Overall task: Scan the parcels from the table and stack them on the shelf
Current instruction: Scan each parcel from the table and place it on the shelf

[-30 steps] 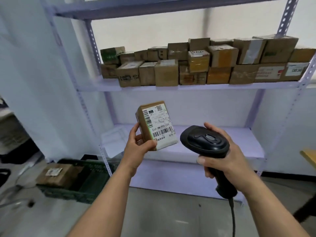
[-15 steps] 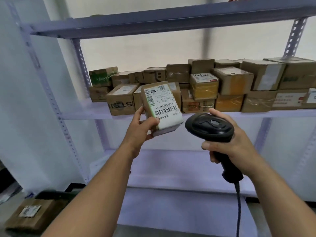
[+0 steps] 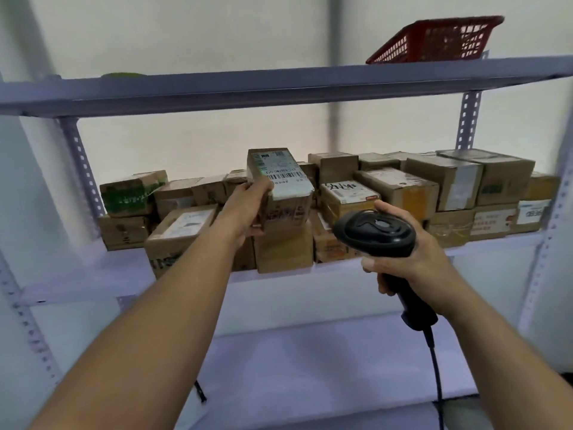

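My left hand [image 3: 246,206] grips a small brown parcel [image 3: 280,187] with a white barcode label on top, holding it just above a brown box [image 3: 283,251] at the front of the middle shelf [image 3: 93,274]. Whether the parcel touches that box I cannot tell. My right hand [image 3: 409,259] holds a black barcode scanner [image 3: 376,232] by its handle, in front of the shelf and to the right of the parcel, with its cable hanging down. Several brown parcels [image 3: 400,189] are stacked two high along the shelf.
A red plastic basket [image 3: 434,40] lies tilted on the top shelf [image 3: 279,85]. The lower shelf [image 3: 310,361] shows below my arms. Perforated uprights [image 3: 82,169] frame the rack against a white wall. The left end of the middle shelf is bare.
My left hand has lifted the parcel up and forward onto the stack on the middle shelf. My view has tilted upward, and the scanner hand has stayed to the right.
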Available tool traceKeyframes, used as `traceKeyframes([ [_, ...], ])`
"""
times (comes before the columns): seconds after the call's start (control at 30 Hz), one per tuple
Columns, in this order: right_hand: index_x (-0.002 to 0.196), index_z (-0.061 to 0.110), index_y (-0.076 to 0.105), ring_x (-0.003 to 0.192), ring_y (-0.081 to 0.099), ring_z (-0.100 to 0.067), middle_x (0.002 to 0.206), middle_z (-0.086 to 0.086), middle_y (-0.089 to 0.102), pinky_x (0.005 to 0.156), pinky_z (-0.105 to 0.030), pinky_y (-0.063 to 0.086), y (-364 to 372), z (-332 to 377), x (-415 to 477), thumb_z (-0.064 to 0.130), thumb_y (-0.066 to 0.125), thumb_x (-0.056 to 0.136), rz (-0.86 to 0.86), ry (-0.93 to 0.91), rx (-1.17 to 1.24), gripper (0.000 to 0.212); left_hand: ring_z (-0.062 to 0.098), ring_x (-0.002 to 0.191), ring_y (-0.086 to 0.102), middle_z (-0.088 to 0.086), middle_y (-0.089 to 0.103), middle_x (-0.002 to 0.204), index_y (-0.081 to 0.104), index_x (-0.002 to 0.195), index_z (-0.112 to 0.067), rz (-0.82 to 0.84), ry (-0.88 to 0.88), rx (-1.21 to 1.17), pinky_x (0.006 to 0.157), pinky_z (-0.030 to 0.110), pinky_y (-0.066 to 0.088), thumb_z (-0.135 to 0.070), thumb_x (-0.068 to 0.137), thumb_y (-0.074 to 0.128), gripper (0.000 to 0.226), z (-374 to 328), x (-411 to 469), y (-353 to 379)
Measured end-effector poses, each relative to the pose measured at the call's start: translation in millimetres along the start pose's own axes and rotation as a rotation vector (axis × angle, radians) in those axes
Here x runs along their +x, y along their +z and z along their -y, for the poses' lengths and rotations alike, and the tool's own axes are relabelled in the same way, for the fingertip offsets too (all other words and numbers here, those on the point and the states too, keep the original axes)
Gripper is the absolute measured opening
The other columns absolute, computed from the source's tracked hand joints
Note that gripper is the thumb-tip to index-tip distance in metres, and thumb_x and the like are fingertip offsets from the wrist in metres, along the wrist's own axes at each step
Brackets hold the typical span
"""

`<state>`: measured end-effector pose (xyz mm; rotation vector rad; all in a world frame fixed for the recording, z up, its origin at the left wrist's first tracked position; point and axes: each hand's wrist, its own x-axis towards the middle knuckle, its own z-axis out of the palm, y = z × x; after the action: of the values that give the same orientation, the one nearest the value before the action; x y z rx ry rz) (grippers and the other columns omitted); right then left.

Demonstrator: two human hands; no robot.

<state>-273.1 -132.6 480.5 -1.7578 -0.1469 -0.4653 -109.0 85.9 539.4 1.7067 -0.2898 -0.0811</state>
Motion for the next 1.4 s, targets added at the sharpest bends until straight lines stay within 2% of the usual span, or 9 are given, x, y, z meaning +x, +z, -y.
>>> traceKeyframes([
  [0.17, 0.138, 0.045, 0.043, 0.055, 0.063, -0.028, 0.118, -0.013, 0.063, 0.051, -0.034, 0.053, 5.3, -4.5, 7.8, 0.009, 0.083, 0.063, -0.031, 0.01, -0.014, 0.092, 0.029, 0.098, 0.063, 0.008, 0.059, 0.121, 0.04, 0.141, -0.024, -0.088, -0.038, 0.169, 0.073, 0.042, 0.059, -0.058, 0.09, 0.034, 0.063, 3.6, 26.2, 4.2],
  [0.33, 0.138, 0.047, 0.043, 0.055, 0.064, -0.03, 0.121, -0.009, 0.062, 0.051, -0.036, 0.053, 9.4, -10.8, 11.0, 0.014, 0.088, 0.061, -0.052, 0.022, -0.019, 0.094, 0.032, 0.139, 0.035, 0.007, 0.032, 0.156, 0.013, 0.154, -0.036, -0.105, 0.222, 0.434, 0.11, 0.044, 0.037, -0.067, 0.093, 0.035, 0.072, 8.4, 32.7, 9.8],
  [0.5, 0.141, 0.043, 0.04, 0.056, 0.065, -0.025, 0.122, -0.005, 0.06, 0.052, -0.033, 0.055, 14.8, -13.8, 9.5, 0.013, 0.082, 0.062, -0.076, 0.036, -0.057, 0.094, 0.024, 0.132, 0.044, 0.002, 0.041, 0.148, 0.017, 0.154, -0.031, -0.054, 0.262, 0.414, 0.1, 0.032, 0.04, -0.05, 0.078, 0.075, 0.097, 18.6, 38.6, 13.1],
  [0.83, 0.141, 0.041, 0.039, 0.057, 0.065, -0.026, 0.123, -0.003, 0.059, 0.053, -0.034, 0.056, 26.4, -22.6, 0.9, 0.001, 0.08, 0.071, -0.13, 0.051, -0.084, 0.09, 0.026, 0.138, 0.037, 0.003, 0.037, 0.151, 0.002, 0.154, -0.032, -0.023, 0.298, 0.407, 0.107, 0.042, 0.035, -0.05, 0.079, 0.073, 0.105, 29.1, 44.4, 11.5],
  [0.93, 0.143, 0.038, 0.038, 0.058, 0.066, -0.025, 0.124, -0.002, 0.058, 0.053, -0.032, 0.056, 32.1, -28.4, -7.5, 0.0, 0.079, 0.074, -0.157, 0.068, -0.099, 0.089, 0.025, 0.146, 0.02, 0.005, 0.021, 0.158, -0.005, 0.155, -0.03, -0.087, 0.378, 0.459, 0.113, 0.045, 0.026, -0.052, 0.08, 0.072, 0.11, 32.9, 34.2, 12.4],
  [1.03, 0.143, 0.037, 0.039, 0.058, 0.066, -0.023, 0.125, -0.001, 0.057, 0.053, -0.031, 0.055, 36.4, -32.3, -17.8, -0.001, 0.077, 0.075, -0.188, 0.083, -0.098, 0.087, 0.026, 0.149, 0.006, 0.005, 0.009, 0.162, 0.003, 0.155, -0.029, -0.216, 0.535, 0.575, 0.117, 0.046, 0.017, -0.054, 0.083, 0.067, 0.1, 37.6, 22.8, 15.1],
  [1.17, 0.138, 0.042, 0.042, 0.056, 0.065, -0.025, 0.122, 0.002, 0.06, 0.052, -0.033, 0.055, 37.0, -36.8, -36.1, -0.005, 0.077, 0.075, -0.261, 0.112, -0.07, 0.087, 0.031, 0.14, 0.027, 0.015, 0.033, 0.151, 0.04, 0.144, -0.014, -0.333, 0.857, 0.511, 0.114, 0.049, 0.028, -0.043, 0.086, 0.065, 0.07, 54.7, 4.4, 28.5],
  [1.27, 0.137, 0.044, 0.044, 0.056, 0.064, -0.028, 0.117, 0.006, 0.063, 0.053, -0.036, 0.055, 33.1, -39.9, -55.8, -0.006, 0.078, 0.074, -0.338, 0.128, -0.063, 0.088, 0.029, 0.126, 0.043, 0.017, 0.052, 0.134, 0.051, 0.135, -0.006, -0.272, 1.004, 0.434, 0.106, 0.043, 0.036, -0.036, 0.086, 0.062, 0.058, 73.9, -10.0, 52.8],
  [1.4, 0.137, 0.043, 0.045, 0.053, 0.059, -0.029, 0.112, 0.001, 0.067, 0.049, -0.035, 0.052, 22.6, -43.3, -89.2, -0.01, 0.077, 0.074, -0.443, 0.175, -0.043, 0.089, 0.026, 0.115, 0.048, 0.013, 0.059, 0.124, 0.056, 0.129, -0.008, -0.047, 0.882, 0.374, 0.093, 0.034, 0.039, -0.039, 0.086, 0.057, 0.053, 105.0, -41.1, 97.6],
])
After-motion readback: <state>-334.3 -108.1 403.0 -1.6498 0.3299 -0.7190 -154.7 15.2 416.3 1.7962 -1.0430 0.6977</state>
